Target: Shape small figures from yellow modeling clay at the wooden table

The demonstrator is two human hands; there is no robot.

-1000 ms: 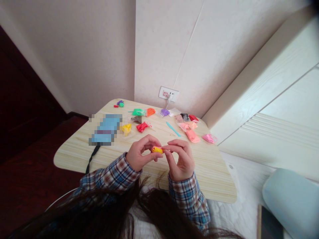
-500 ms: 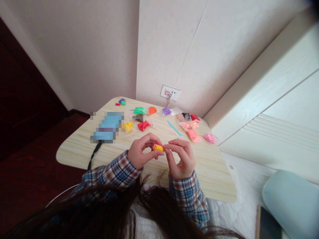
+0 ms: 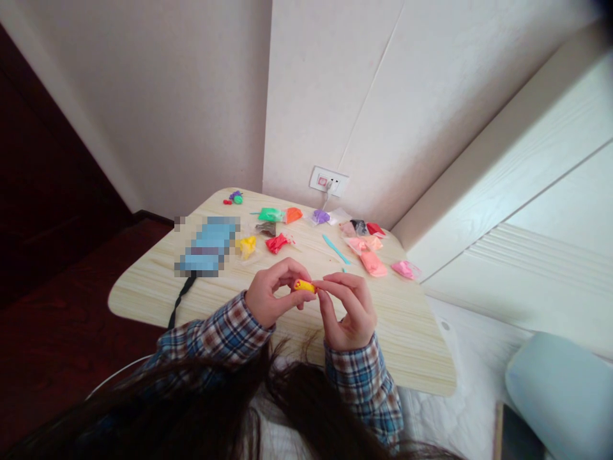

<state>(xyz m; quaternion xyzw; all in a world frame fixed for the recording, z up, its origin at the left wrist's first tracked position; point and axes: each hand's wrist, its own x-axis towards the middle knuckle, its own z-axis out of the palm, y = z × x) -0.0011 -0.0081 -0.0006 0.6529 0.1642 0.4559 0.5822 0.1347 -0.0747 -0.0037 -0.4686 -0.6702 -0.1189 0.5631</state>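
A small roll of yellow modelling clay (image 3: 304, 286) with red showing at its ends is held above the near part of the table. My left hand (image 3: 272, 292) grips its left side between thumb and fingers. At its right end, the thumb and fingertips of my right hand (image 3: 352, 312) pinch the clay, where a tiny bit of red shows. Beyond my hands lie a light-blue plastic modelling knife (image 3: 336, 249), a bag of red clay (image 3: 278, 243) and a bag of yellow clay (image 3: 247, 246).
More bagged clay, green (image 3: 271, 214), purple (image 3: 321, 217) and pink (image 3: 373, 262), lies along the back and right of the wooden table (image 3: 158, 291). Small clay shapes (image 3: 236, 198) sit at the far left corner. A blurred-out blue device (image 3: 211, 246) with a black strap is at left.
Both hands keep their grip on the yellow clay, with only slight finger movement at its right end. The view has shifted a little.
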